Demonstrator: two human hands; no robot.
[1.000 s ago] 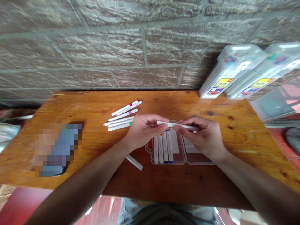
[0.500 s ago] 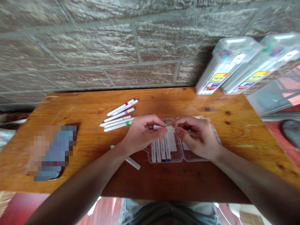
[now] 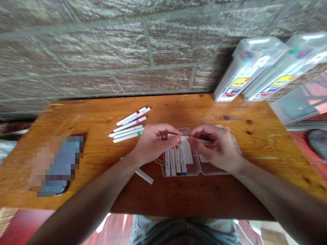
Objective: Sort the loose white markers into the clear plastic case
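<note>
A white marker (image 3: 184, 139) lies crosswise between my two hands, above an open clear plastic case (image 3: 201, 172). My left hand (image 3: 158, 141) pinches its left end between thumb and fingers. Thumb and fingertips of my right hand (image 3: 217, 146) close on its other part, which runs back under the palm. Below, several white markers (image 3: 175, 163) stand side by side in the case's left half, two with black and blue ends. Another white marker (image 3: 145, 176) lies on the table, partly hidden by my left forearm.
Several loose white markers (image 3: 129, 128), with red, purple and green bands, lie beyond my left hand. Two clear marker boxes (image 3: 236, 80) stand against the brick wall at the back right. A blurred-out dark object (image 3: 62, 166) lies on the wooden table's left.
My hands stay nearly in place, both on the marker. The marker's middle now shows more plainly between my fingertips, and its right part is more visible under my right hand.
</note>
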